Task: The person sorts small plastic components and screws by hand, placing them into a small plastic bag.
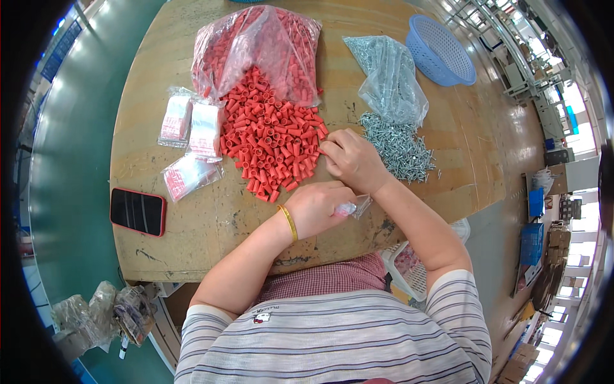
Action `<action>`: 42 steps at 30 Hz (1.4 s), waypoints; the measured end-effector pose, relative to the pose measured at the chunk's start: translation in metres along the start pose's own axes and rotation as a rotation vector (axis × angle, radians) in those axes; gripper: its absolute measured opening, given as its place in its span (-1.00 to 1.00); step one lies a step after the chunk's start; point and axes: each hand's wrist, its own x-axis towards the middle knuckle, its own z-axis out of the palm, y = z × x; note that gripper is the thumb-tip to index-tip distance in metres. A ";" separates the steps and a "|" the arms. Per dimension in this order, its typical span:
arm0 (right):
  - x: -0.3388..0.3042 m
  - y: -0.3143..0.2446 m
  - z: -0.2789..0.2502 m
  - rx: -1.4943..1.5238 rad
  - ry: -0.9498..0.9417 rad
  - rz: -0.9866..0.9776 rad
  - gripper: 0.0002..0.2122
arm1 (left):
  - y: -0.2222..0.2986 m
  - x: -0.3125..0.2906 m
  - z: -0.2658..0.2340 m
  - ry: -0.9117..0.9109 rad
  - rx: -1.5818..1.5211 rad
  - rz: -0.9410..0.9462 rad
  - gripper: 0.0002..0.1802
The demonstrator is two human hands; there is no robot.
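My left hand is closed on a small clear plastic bag, whose open end sticks out on the right; something pale shows inside it. My right hand has its fingers bent and pinched together at the right edge of a heap of hollow red plastic caps. A red cap shows at these fingertips, mostly hidden by them. The heap spills from a large clear bag of the same caps. Right of my right hand lies a pile of silvery screws below a clear bag holding more.
Packets of small clear bags lie left of the red caps. A phone with a red case rests near the table's left edge. A blue plastic basket stands at the far right. Below the table's front edge is a white basket.
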 end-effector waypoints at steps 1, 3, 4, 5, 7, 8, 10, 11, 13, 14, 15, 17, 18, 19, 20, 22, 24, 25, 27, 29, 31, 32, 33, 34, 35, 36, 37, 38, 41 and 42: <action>0.000 0.000 -0.002 0.050 0.041 -0.005 -0.83 | -0.001 -0.001 -0.001 0.021 -0.001 -0.012 -0.82; 0.000 -0.002 -0.018 0.188 0.048 0.125 -0.83 | -0.004 -0.002 -0.003 0.039 -0.003 -0.021 -0.82; 0.001 -0.004 -0.031 0.328 0.051 0.249 -0.83 | -0.007 -0.003 -0.004 0.070 0.025 -0.038 -0.81; 0.001 -0.006 -0.046 0.447 -0.009 0.360 -0.81 | -0.010 -0.003 -0.004 0.101 0.053 -0.054 -0.81; -0.002 -0.014 -0.077 0.450 -0.107 0.349 -0.82 | -0.008 -0.001 -0.005 0.138 0.068 -0.047 -0.79; -0.003 -0.019 -0.089 0.456 -0.203 0.337 -0.82 | -0.007 0.000 -0.005 0.175 0.086 -0.042 -0.78; -0.009 -0.030 -0.097 0.431 -0.229 0.315 -0.84 | -0.005 0.000 -0.006 0.175 0.097 -0.044 -0.77; -0.012 -0.033 -0.098 0.381 -0.246 0.253 -0.85 | -0.004 0.001 -0.006 0.178 0.110 -0.047 -0.76; -0.016 -0.038 -0.097 0.328 -0.261 0.193 -0.86 | -0.003 0.000 -0.006 0.173 0.138 -0.038 -0.76; -0.018 -0.039 -0.094 0.288 -0.246 0.164 -0.85 | -0.003 0.000 -0.006 0.170 0.168 -0.031 -0.75; -0.019 -0.040 -0.092 0.250 -0.232 0.133 -0.85 | -0.003 0.000 -0.006 0.170 0.168 -0.030 -0.75; -0.018 -0.040 -0.095 0.288 -0.216 0.145 -0.85 | -0.002 0.000 -0.006 0.166 0.171 0.000 -0.75; -0.018 -0.040 -0.097 0.326 -0.202 0.157 -0.85 | -0.003 0.000 -0.006 0.166 0.171 0.001 -0.75; -0.018 -0.040 -0.096 0.325 -0.201 0.157 -0.85 | -0.004 -0.001 -0.005 0.172 0.166 0.002 -0.75; -0.019 -0.042 -0.096 0.340 -0.159 0.229 -0.86 | -0.004 -0.001 -0.005 0.177 0.161 0.002 -0.75; -0.023 -0.043 -0.094 0.349 -0.115 0.303 -0.88 | -0.002 0.000 -0.005 0.176 0.142 -0.001 -0.75; -0.029 -0.040 -0.089 0.393 -0.190 0.344 -0.84 | -0.002 0.000 -0.005 0.175 0.125 -0.006 -0.75; -0.030 -0.039 -0.088 0.391 -0.191 0.344 -0.84 | -0.002 0.000 -0.005 0.180 0.126 -0.006 -0.74; -0.033 -0.036 -0.089 0.324 -0.160 0.190 -0.79 | -0.002 -0.001 -0.006 0.187 0.127 -0.005 -0.74; -0.036 -0.032 -0.091 0.344 -0.112 0.268 -0.78 | 0.000 0.000 -0.009 0.175 0.115 -0.011 -0.73; -0.039 -0.031 -0.089 0.362 -0.059 0.346 -0.78 | 0.000 -0.001 -0.010 0.176 0.087 -0.019 -0.73; -0.042 -0.033 -0.085 0.492 -0.085 0.490 -0.82 | 0.001 -0.001 -0.010 0.176 0.057 -0.029 -0.72; -0.045 -0.034 -0.082 0.619 -0.110 0.637 -0.86 | 0.000 0.000 -0.010 0.175 0.057 -0.024 -0.72; -0.049 -0.035 -0.079 0.615 -0.107 0.638 -0.86 | 0.000 0.001 -0.010 0.194 -0.019 -0.025 -0.74; -0.054 -0.036 -0.076 0.856 -0.091 0.748 -0.88 | 0.000 0.002 -0.010 0.213 -0.095 -0.027 -0.77; -0.058 -0.037 -0.072 1.106 -0.077 0.851 -0.89 | 0.002 0.002 -0.009 0.213 -0.092 -0.028 -0.77; -0.063 -0.038 -0.066 1.108 -0.076 0.849 -0.89 | 0.005 0.003 -0.007 0.273 -0.283 -0.138 -0.79; -0.068 -0.039 -0.059 1.103 0.017 0.868 -0.89 | 0.007 0.003 -0.007 0.331 -0.473 -0.248 -0.82; -0.070 -0.047 -0.050 1.125 0.168 0.890 -0.88 | 0.011 0.005 -0.013 0.309 -0.621 -0.390 -0.84; -0.069 -0.049 -0.047 1.156 0.215 0.885 -0.88 | 0.007 0.003 -0.011 0.307 -0.619 -0.392 -0.84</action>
